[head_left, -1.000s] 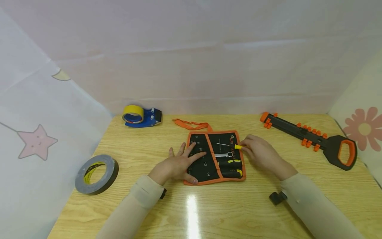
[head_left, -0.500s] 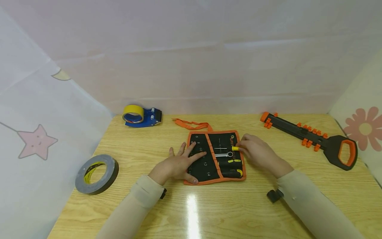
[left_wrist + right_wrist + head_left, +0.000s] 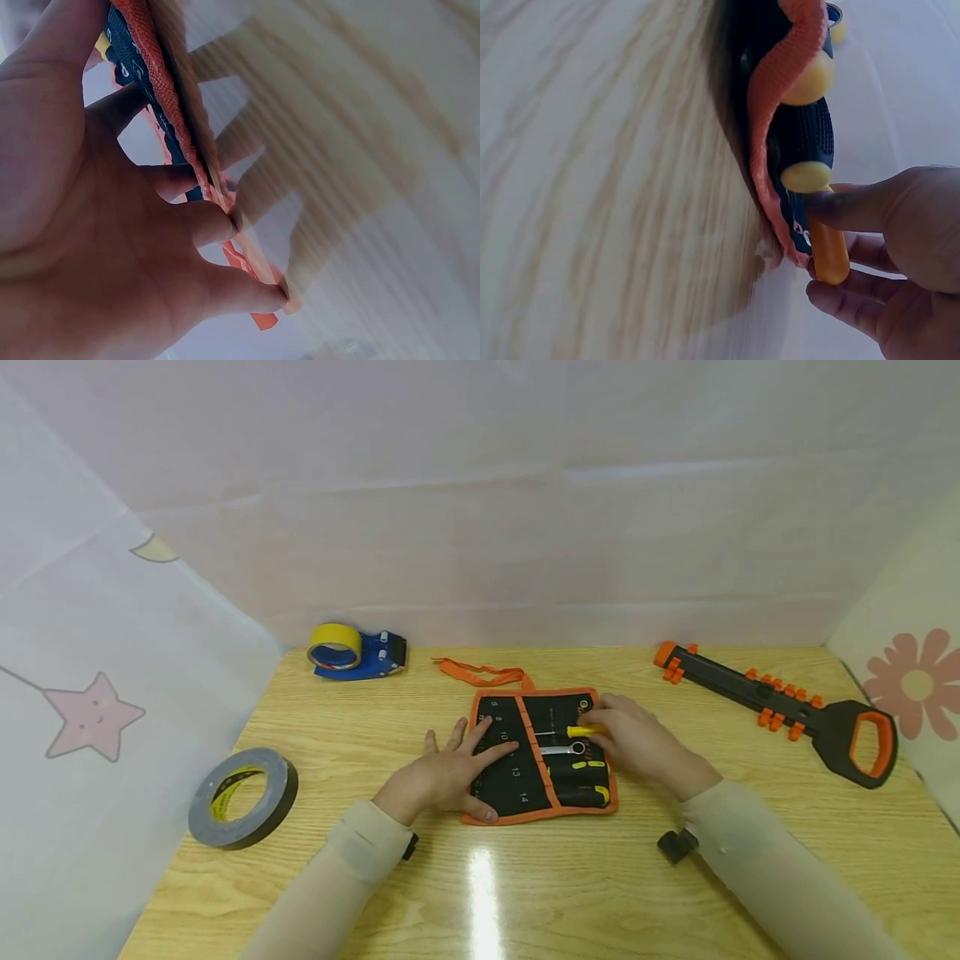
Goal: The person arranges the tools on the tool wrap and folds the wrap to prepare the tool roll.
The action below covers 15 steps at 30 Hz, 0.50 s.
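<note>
A black tool pouch (image 3: 491,781) with orange edging lies unfolded on the table. My left hand (image 3: 448,775) rests on its left part with the fingers spread and straight. Thumb and fingers of my right hand (image 3: 637,739) pinch the yellow handle of a screwdriver (image 3: 585,731) over the pouch's right part; its thin shaft points left to the orange pocket strip. Below the screwdriver lies a ring-ended wrench (image 3: 558,749), tucked at its left end into the strip. Beneath that are black-and-yellow tool handles (image 3: 581,795). The right wrist view shows the yellow screwdriver handle (image 3: 831,251) between thumb and fingers.
A grey tape roll (image 3: 243,797) lies at the left. At the back left stands a blue tape dispenser (image 3: 367,656) with yellow tape. A black holder with orange clips (image 3: 780,706) lies at the right. An orange tie strap (image 3: 480,673) extends behind the pouch.
My right hand has moved left with the screwdriver, bringing its shaft's tip to the pocket strip. More of the yellow handle shows now. The left hand has stayed in place.
</note>
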### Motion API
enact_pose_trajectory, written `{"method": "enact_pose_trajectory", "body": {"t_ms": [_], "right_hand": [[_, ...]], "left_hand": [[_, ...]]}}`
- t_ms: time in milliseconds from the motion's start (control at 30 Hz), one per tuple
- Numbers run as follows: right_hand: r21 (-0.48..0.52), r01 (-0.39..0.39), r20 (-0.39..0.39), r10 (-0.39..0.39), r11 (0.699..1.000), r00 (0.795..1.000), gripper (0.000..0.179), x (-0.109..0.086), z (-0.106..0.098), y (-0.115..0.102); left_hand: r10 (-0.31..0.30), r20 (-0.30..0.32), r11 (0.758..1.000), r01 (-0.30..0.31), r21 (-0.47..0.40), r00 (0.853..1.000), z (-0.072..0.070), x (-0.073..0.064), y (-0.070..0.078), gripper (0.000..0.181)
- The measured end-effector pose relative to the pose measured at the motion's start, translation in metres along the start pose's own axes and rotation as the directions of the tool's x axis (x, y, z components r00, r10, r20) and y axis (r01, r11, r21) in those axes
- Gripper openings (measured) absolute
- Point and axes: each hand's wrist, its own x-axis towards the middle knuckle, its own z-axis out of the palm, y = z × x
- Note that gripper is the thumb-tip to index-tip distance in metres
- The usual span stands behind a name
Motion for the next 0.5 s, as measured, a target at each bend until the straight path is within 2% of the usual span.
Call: {"method": "enact_pose_trajectory", "body": {"t_ms": [267,500], "right_hand": [[0.037,0.039,-0.016,-0.039,0.999,0.999,0.014,0.0077,0.0055,-0.0005],[0.059,0.072,-0.03,-0.071,0.996,0.997,0.017,0.0093,0.0073,0.0015]], "left_hand": [[0.005,0.014,1.0,-0.005,-0.014,1.0,0.0037,0.0058,-0.0056,0.113],[0.005,0.02,1.0,-0.005,-0.022,1.0,0.0041,0.0055,-0.0063,0.113]]}}
